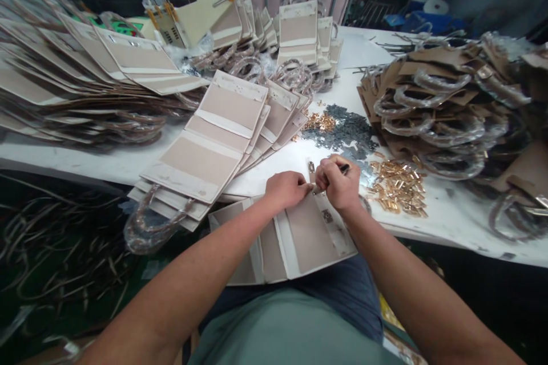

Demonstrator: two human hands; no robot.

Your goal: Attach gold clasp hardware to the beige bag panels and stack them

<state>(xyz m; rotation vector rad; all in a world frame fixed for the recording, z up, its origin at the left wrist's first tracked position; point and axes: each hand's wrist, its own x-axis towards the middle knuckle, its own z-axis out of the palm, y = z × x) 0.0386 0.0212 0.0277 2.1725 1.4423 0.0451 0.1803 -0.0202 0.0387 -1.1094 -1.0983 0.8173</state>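
A beige bag panel [306, 236] lies open across my lap and the table edge, with pale strips along it. My left hand [287, 188] is closed at its upper edge, thumb and fingertips pressed together; what they pinch is too small to make out. Closed around a slim dark-handled tool [344, 169], my right hand [340, 182] sits just right of the left, its fingertips close to the panel. The tool's tip is mostly hidden. Near the hands, a small metal fitting [311, 166] shows on a strap, and a dark square plate [327, 216] sits on the panel.
Stacked beige panels [218, 131] with plastic-wrapped handles lean at left; a larger stack [51, 80] is beyond. Gold metal pieces [400, 188] and dark flat plates [346, 128] lie in heaps on the white table [454, 228]. A pile of brown bag parts [445, 97] fills the right.
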